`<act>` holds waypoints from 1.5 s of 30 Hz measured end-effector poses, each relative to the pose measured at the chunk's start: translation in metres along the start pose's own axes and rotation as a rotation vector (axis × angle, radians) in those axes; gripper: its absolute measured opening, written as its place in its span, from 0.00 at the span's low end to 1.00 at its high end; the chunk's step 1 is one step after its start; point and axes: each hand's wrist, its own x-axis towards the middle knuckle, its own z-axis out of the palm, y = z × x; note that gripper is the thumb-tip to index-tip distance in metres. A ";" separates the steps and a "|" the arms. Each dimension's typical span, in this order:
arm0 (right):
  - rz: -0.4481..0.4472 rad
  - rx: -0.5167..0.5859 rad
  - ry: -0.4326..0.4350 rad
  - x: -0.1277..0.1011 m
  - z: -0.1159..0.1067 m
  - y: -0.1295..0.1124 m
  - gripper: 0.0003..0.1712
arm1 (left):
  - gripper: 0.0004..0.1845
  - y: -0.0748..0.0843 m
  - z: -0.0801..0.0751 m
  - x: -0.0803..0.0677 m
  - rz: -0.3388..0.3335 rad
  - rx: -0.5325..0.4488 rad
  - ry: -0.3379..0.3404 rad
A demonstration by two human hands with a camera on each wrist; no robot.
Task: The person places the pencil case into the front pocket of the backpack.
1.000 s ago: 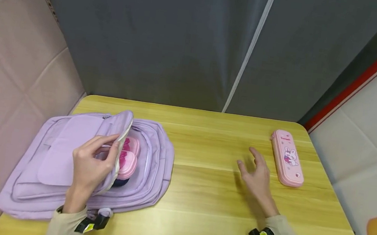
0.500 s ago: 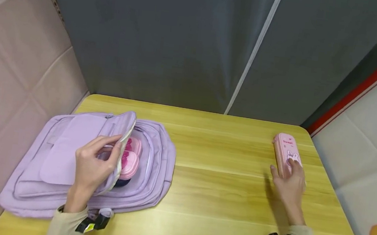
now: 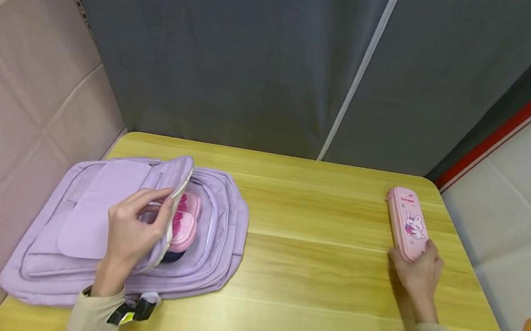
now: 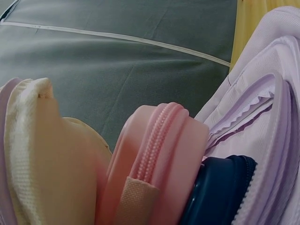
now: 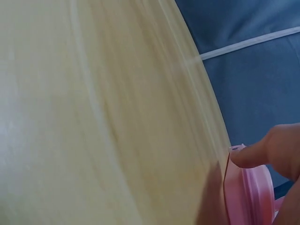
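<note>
My left hand (image 3: 133, 227) grips lilac backpack (image 3: 92, 222) flap, holding it up; pink pouch (image 3: 183, 222) inside. My right hand (image 3: 418, 267) grasps near end of pink pencil case (image 3: 408, 221) on desk (image 3: 314, 258).

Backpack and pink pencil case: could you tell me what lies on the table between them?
Nothing: between the lilac backpack and the pink pencil case, the head view shows only bare wooden table.

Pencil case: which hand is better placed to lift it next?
Right. The right hand already grips the near end of the pencil case, while the left hand is across the table, holding the backpack flap open.
</note>
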 end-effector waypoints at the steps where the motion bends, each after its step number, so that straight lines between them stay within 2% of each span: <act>1: 0.008 0.000 0.003 0.000 0.000 0.002 0.56 | 0.12 0.000 0.000 0.000 -0.001 -0.001 -0.002; 8: 0.023 0.031 0.052 -0.001 0.003 0.009 0.55 | 0.11 0.002 -0.002 -0.001 -0.005 -0.002 -0.015; 13: 0.088 0.078 0.121 -0.001 0.001 0.013 0.59 | 0.12 0.002 -0.003 0.001 0.009 0.009 -0.019; 15: 0.101 0.101 0.158 -0.001 0.001 0.016 0.55 | 0.12 0.002 -0.004 0.002 0.016 0.007 -0.016; 19: 0.072 0.142 0.249 0.001 0.001 0.023 0.46 | 0.12 0.002 -0.004 0.002 0.018 0.006 -0.021; 23: 0.049 0.152 0.291 0.000 0.000 0.025 0.43 | 0.11 0.002 -0.005 0.003 0.015 0.008 -0.029; 28: -0.014 0.144 0.292 -0.002 0.000 0.017 0.41 | 0.11 0.003 -0.005 0.003 0.009 0.010 -0.038; 37: -0.135 0.140 0.276 -0.010 0.006 -0.012 0.38 | 0.11 0.002 -0.005 0.003 0.006 0.012 -0.038; 45: -0.206 0.160 0.190 -0.021 0.011 -0.045 0.40 | 0.11 0.003 -0.006 0.003 0.006 0.010 -0.031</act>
